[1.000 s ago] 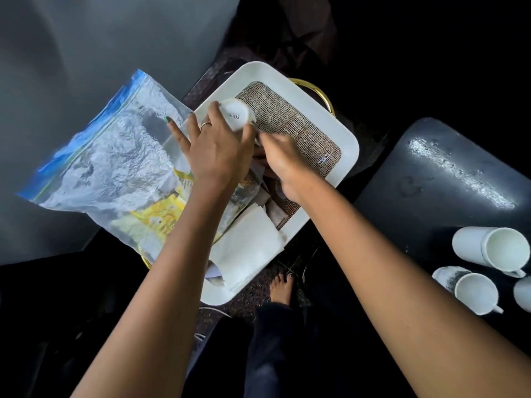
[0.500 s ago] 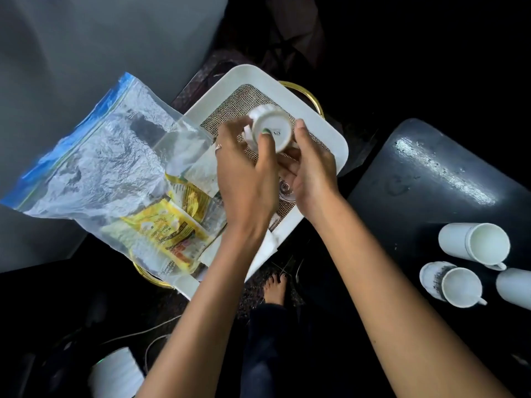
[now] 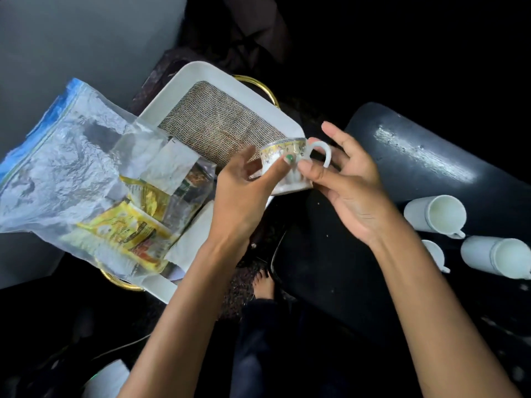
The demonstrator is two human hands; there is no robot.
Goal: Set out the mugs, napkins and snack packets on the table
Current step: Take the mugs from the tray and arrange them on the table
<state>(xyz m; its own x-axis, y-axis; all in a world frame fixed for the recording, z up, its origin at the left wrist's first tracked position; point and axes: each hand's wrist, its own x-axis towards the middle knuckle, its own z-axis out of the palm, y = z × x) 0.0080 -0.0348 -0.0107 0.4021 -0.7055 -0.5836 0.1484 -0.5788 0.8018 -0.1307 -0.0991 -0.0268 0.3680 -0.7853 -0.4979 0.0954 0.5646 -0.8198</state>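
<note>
Both hands hold a small white cup with a gold patterned rim in the air between the tray and the dark table. My left hand grips its side, thumb on the pattern. My right hand pinches the cup at its handle, other fingers spread. A white tray with a woven mat holds a clear zip bag of yellow snack packets and white napkins. Three white mugs lie on their sides on the table: one, another, and a third half hidden by my forearm.
The dark table fills the right side with bare surface at its far end. A grey seat surface lies to the left. A bare foot stands on the floor below the tray. The tray has gold handles.
The cup rose off the tray and moved right toward the table, turned from bottom-up to sideways. My right hand shifted to its handle.
</note>
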